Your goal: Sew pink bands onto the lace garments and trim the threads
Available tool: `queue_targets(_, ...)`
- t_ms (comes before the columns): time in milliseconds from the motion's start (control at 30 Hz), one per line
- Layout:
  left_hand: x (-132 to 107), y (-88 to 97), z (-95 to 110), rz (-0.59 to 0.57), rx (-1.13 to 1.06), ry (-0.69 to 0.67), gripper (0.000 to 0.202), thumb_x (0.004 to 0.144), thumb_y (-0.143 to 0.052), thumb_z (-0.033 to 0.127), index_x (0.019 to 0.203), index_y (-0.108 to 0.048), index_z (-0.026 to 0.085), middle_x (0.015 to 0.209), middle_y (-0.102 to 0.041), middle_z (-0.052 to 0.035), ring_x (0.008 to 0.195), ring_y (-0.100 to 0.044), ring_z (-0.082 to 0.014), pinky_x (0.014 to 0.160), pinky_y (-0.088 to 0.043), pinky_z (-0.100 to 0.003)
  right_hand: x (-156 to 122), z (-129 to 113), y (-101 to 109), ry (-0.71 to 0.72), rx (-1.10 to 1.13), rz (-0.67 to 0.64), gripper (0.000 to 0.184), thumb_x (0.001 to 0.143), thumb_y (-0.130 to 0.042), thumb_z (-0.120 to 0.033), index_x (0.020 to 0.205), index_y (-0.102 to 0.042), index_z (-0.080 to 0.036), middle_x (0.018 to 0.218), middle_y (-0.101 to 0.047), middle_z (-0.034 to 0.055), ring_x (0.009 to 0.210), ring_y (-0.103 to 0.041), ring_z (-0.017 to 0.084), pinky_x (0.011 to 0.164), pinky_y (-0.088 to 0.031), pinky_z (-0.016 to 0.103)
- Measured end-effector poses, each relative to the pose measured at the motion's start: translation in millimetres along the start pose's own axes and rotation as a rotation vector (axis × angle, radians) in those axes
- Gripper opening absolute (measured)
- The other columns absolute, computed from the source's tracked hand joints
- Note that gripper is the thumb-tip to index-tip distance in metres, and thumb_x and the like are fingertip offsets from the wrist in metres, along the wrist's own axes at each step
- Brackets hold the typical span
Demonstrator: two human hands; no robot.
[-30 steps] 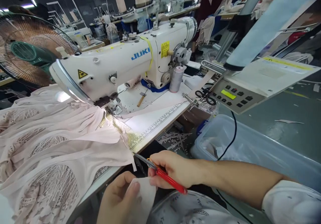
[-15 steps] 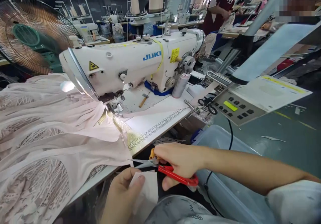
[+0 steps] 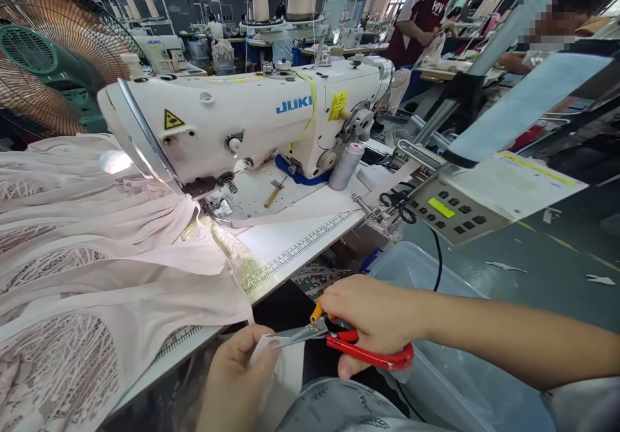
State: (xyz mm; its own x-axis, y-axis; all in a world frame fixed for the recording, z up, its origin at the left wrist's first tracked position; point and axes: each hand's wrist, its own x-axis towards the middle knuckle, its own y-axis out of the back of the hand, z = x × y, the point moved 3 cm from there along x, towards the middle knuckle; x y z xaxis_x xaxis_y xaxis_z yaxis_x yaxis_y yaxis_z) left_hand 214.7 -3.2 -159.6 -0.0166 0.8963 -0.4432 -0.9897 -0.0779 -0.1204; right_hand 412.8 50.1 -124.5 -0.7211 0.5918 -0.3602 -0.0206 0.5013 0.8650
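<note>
My right hand (image 3: 371,312) is wrapped round the scissors (image 3: 372,353), which have one red and one orange handle. Their blades point left, look nearly together and reach the thumb of my left hand (image 3: 239,367). Between thumb and fingers that hand pinches a pale pink piece of fabric (image 3: 290,370), its lower part hanging over my lap. Just beyond my left fingers, the corner of a pale pink garment (image 3: 208,296) lies at the table edge. More such garments with mesh-like parts are heaped to the left, running up to the sewing machine (image 3: 252,122).
A large fan (image 3: 58,64) stands at the back left. On the machine bed lie a wooden-handled tool (image 3: 274,194) and a thread cone (image 3: 347,167). A control panel (image 3: 455,209) juts out at right, above a translucent plastic bin (image 3: 426,270). A person in a maroon vest (image 3: 421,19) stands behind.
The scissors have moved right and slightly down, away from the garment corner, and their blades have come closer together. My left hand still pinches the fabric. The head view has shifted a little.
</note>
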Motion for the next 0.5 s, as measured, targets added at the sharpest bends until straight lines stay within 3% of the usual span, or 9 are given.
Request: queue_targets(500, 1, -1.0, -4, 0.001, 0.072, -0.014, 0.031, 0.061, -0.074, 0.047, 0.059, -0.063, 0.017, 0.051, -0.051, 0.002, 0.048, -0.039, -0.0079, 0.044, -0.027, -0.017, -12, -4, 3, -0.075, 0.005, -0.036, 0.059, 0.064, -0.059, -0.074, 0.074, -0.058, -0.015, 0.071, -0.061, 0.0072, 0.061, -0.056, 0.021, 0.049, -0.028, 0.026)
